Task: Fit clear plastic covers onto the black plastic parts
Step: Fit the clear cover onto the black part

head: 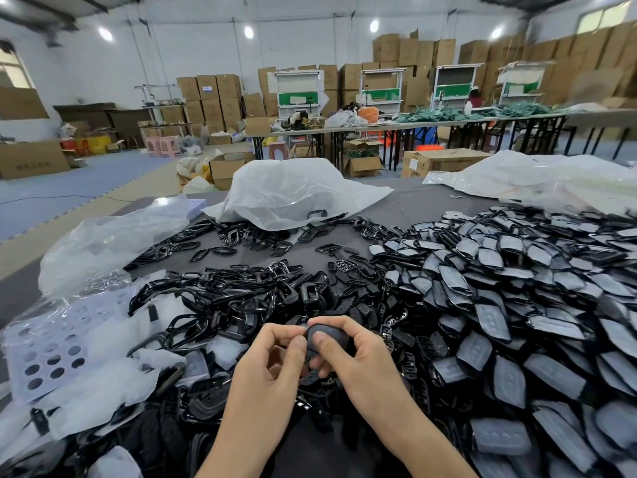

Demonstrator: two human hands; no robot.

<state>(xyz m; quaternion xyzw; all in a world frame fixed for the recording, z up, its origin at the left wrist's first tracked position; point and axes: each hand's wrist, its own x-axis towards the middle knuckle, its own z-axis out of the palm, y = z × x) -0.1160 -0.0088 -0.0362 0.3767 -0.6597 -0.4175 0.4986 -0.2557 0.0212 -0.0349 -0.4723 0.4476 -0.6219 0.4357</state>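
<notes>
Both hands meet over the middle of the table on one small black plastic part. My left hand pinches its left edge between thumb and forefinger. My right hand wraps its right side, thumb pressed flat on the face. Whether a clear cover lies on this part I cannot tell. Black frame-shaped parts lie heaped left of my hands. A big heap of covered parts with a dull clear face fills the right side.
Clear plastic bags and a punched white sheet lie on the left. A large white bag sits behind the parts, another white bag at far right. Cardboard boxes and long tables stand beyond.
</notes>
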